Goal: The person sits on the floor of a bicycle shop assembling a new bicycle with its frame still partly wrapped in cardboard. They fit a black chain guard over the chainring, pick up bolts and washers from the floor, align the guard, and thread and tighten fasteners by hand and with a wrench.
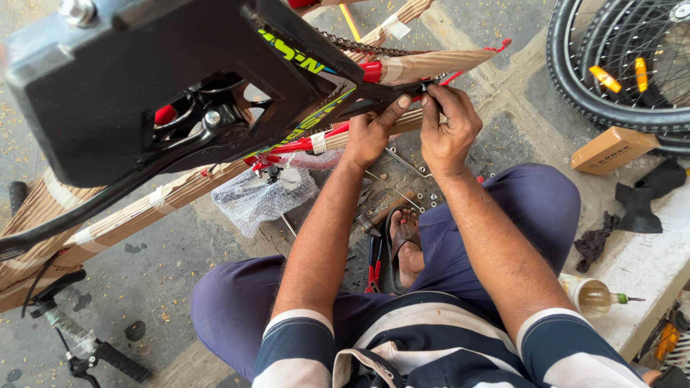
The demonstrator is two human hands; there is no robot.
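Centre-top of the frame: the left hand [368,135] steadies, and the right hand [447,123] pinches with closed fingertips, a small black fitting on the upturned bicycle frame [327,140], red and black with cardboard wrapping. The frame looks stiff and fairly heavy, best gripped on its wrapped tubes; the fitting seems tiny and easily dropped among the loose nuts [424,197] below.

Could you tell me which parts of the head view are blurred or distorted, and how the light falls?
In the head view, the black bicycle saddle looms large and soft, too close for focus; the left hand and right hand on the red bicycle frame are sharp; the wide lens bows the bicycle wheel at the corner; daylight is even, shadows soft, with no glare.
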